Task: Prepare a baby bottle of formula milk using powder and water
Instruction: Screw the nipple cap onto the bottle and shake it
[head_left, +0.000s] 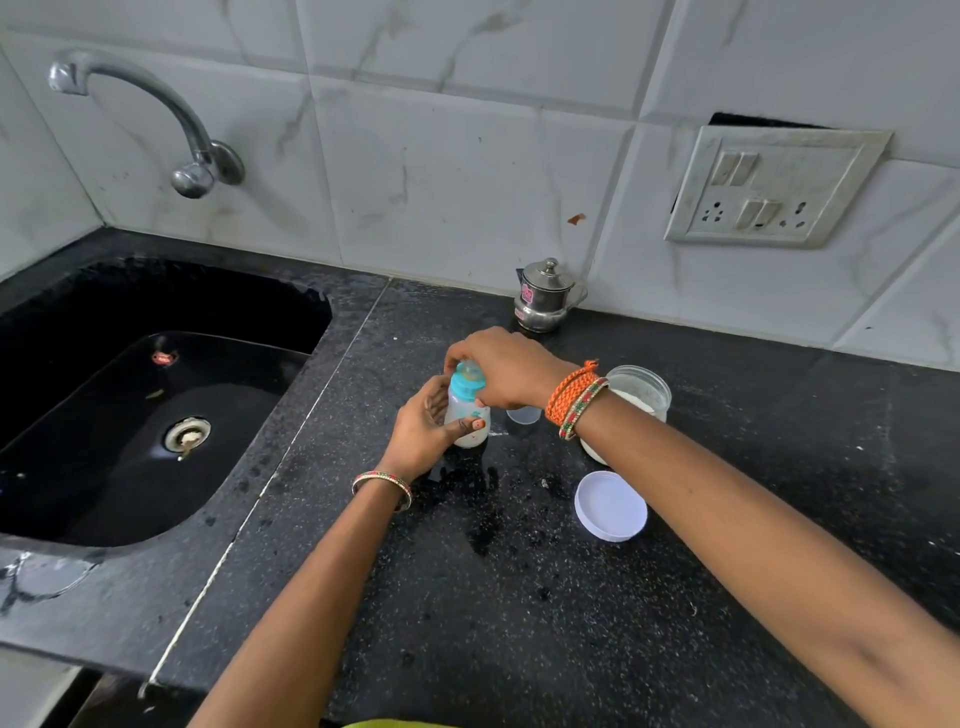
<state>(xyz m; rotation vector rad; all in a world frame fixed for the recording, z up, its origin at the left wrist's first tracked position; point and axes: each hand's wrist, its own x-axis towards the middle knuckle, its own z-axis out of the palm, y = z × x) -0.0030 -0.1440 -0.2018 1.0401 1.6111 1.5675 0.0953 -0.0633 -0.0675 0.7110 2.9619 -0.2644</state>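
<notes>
A small baby bottle (469, 418) is standing upright on the black speckled desk (519, 597), just right of the seam that is separating the desk from the black sink (130, 405). The bottle is holding white liquid and is wearing a teal ring with a clear teat on top. The left hand (423, 428) is wrapping around the bottle's lower body, fingers curled behind it and the thumb pressing across the front. The right hand (506, 366) is coming over the top, its fingers closing around the teal ring at the neck.

Just right of the bottle, a small clear cap (523, 415) is sitting on the desk, partly hidden by the right wrist. Beyond the wrist, an open clear jar (641, 387) is showing white powder inside. Its white lid (611, 505) is lying flat on the desk nearer the person, apart from the jar. A small steel pot with a lid (545, 296) is standing against the tiled wall behind the hands. A curved tap (156, 114) is reaching out from the wall above the sink, and a switch plate (774, 187) is sitting on the wall to the right.
</notes>
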